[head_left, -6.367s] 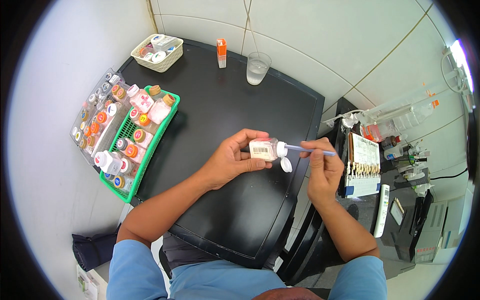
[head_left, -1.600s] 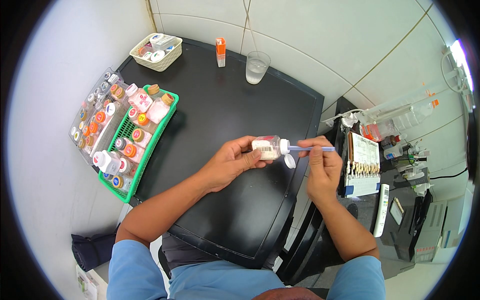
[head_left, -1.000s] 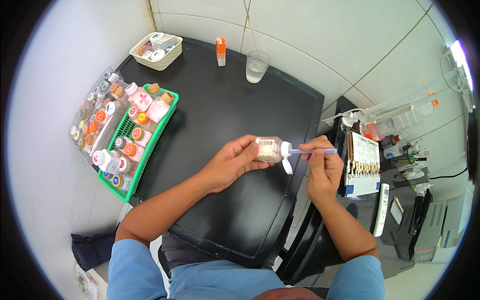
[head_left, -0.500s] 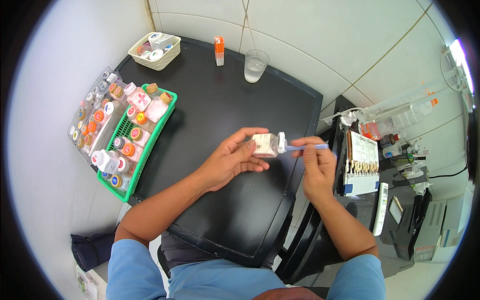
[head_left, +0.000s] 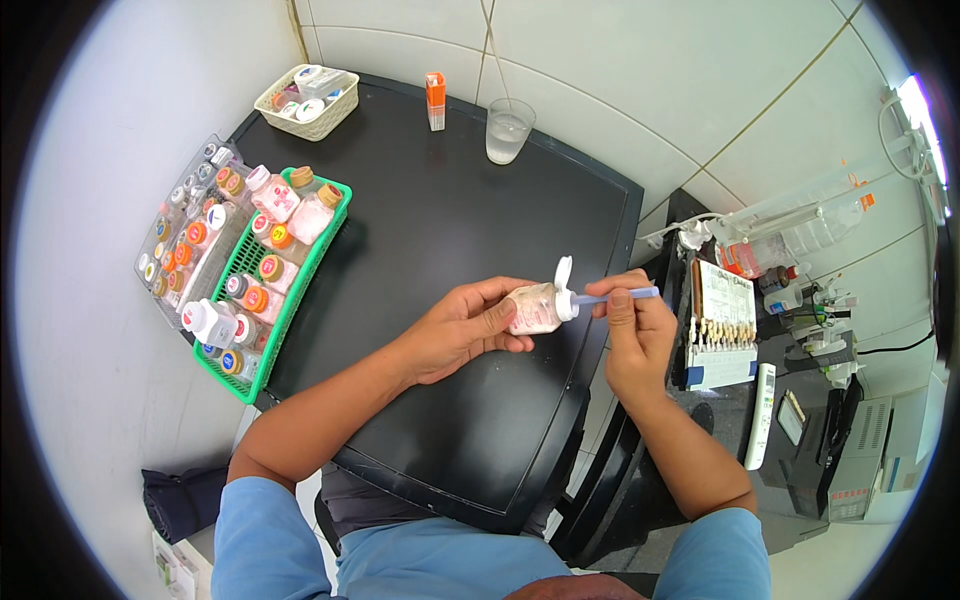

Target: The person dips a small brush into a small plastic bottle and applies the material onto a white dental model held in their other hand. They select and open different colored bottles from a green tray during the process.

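Observation:
A small clear bottle of pale pink powder lies tilted on its side above the black table. My left hand is closed round its base, thumb on top. Its white flip-top cap points right, with the lid standing up. Between the thumb and fingers of my right hand is a thin lilac stick. The stick's left end meets the bottle's mouth; whether its tip is inside cannot be made out.
On the left, a green basket and a clear rack hold several capped bottles. At the back stand a cream basket, an orange-and-white box and a cup of clear liquid. A tooth shade guide and white remote lie right.
The bottle has rolled in my left hand, so its printed label has turned out of sight and the raised lid shows upright. It has tilted and shifted slightly down; my right hand has barely moved.

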A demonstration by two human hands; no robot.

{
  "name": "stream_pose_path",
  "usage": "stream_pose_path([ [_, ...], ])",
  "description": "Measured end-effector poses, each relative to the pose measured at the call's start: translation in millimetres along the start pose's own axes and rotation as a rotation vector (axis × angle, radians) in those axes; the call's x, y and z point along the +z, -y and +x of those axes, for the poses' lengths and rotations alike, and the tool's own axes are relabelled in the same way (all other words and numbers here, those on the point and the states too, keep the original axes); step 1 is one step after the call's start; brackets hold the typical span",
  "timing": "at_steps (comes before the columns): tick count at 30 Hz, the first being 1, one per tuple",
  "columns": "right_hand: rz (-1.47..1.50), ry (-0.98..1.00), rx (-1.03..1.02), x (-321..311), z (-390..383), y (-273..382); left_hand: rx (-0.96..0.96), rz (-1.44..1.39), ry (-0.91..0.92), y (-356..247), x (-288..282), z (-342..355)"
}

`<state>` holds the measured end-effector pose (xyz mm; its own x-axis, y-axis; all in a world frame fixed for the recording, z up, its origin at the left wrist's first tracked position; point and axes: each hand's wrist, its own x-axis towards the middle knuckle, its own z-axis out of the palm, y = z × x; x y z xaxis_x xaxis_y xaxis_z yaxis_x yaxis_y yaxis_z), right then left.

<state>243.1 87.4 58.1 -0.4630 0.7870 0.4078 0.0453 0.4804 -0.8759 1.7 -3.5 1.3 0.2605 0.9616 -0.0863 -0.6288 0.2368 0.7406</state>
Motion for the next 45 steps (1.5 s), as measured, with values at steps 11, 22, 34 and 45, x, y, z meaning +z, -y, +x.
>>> stream_pose_path([
  [11,-0.322,0.084,-0.543,3,6,26,0.086,-0.006,0.126,-7,-8,3],
  [22,-0.295,0.120,-0.384,10,-3,24,0.086,0.172,0.081,-3,0,-3],
  [34,0.518,-0.117,0.289,12,-5,1,0.096,0.391,0.028,-15,11,-5],
  [45,0.460,-0.138,0.207,9,-3,0,0.150,0.426,-0.019,-5,0,-3],
])
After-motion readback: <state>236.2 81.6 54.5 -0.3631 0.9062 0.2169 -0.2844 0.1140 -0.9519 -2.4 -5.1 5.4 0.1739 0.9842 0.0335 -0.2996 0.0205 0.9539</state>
